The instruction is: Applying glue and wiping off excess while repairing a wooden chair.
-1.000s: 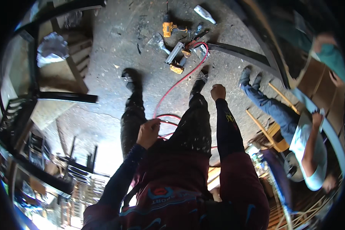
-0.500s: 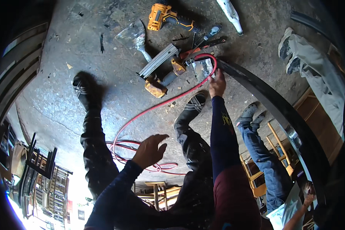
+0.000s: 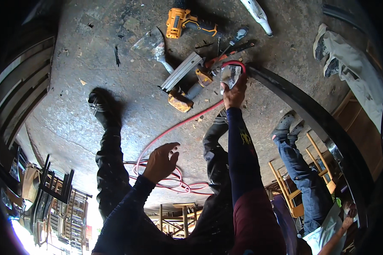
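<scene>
My right hand reaches down to the floor, its thumb and fingers around the lower end of a small clear, whitish box; what is inside it I cannot make out. Right beside that hand curves a red air hose, leading to a worn yellow nail gun with a silver magazine, which lies on its side. My left hand hovers in front of my body, fingers bent and thumb apart, with nothing visible in it. Below it lie loose coils of the hose.
Beyond the nail gun lie a yellow cordless drill, a scraper, a screwdriver and a white bottle. A long black curved piece runs down the right side. Two other people's legs show there, near wooden chairs.
My right hand has moved from beside the clear box onto it, and its fingers have closed around it. The left hand stays raised with little change. The view has shifted slightly.
</scene>
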`<state>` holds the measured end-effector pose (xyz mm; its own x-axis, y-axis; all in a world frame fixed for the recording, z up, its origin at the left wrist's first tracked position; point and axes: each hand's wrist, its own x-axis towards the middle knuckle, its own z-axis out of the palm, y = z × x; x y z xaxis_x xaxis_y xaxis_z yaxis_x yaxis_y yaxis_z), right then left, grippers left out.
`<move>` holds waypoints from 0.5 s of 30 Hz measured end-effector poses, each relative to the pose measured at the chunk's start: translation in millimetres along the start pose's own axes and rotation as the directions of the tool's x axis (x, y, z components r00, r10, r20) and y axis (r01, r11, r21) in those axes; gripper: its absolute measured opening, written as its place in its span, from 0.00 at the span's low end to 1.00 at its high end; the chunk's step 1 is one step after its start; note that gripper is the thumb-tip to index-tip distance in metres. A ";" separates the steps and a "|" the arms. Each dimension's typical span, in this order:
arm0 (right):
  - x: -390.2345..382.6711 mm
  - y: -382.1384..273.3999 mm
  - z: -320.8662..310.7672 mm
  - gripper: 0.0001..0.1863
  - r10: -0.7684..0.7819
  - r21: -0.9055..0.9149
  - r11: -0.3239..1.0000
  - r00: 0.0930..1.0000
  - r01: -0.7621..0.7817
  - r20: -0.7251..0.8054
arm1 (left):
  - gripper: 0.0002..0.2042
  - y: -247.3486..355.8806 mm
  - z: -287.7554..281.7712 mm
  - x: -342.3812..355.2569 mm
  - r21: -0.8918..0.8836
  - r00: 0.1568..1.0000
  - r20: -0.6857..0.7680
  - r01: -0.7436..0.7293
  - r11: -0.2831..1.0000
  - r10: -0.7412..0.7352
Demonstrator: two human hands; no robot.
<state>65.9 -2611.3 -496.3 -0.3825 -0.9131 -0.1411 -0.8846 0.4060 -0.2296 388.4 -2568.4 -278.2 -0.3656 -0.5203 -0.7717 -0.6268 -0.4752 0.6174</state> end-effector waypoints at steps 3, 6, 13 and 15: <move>14.5 -21.4 5.5 0.53 0.206 -0.148 0.971 0.972 -0.188 0.116 | 0.14 4.3 -6.9 2.4 0.002 1.000 0.025 0.011 1.000 -0.011; 24.0 -15.0 2.7 0.64 0.323 -0.287 0.925 0.913 -0.248 0.250 | 0.15 9.9 -13.7 5.5 -0.072 0.999 0.043 0.015 0.997 -0.012; 28.0 33.3 -8.4 0.43 0.195 -0.220 0.965 0.948 -0.141 0.249 | 0.14 15.2 -23.2 14.3 -0.100 0.998 0.005 -0.057 0.993 0.058; 25.4 63.9 -21.8 0.36 0.443 -0.164 0.857 0.535 -0.488 0.719 | 0.15 22.2 -22.2 20.7 -0.188 0.997 0.032 -0.062 0.980 0.069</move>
<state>-6.2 -2609.3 -493.6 -0.4042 -0.2825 -0.8700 -0.6155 0.7875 0.0303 382.2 -2605.5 -277.1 -0.4304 -0.5288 -0.7315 -0.4625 -0.5668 0.6818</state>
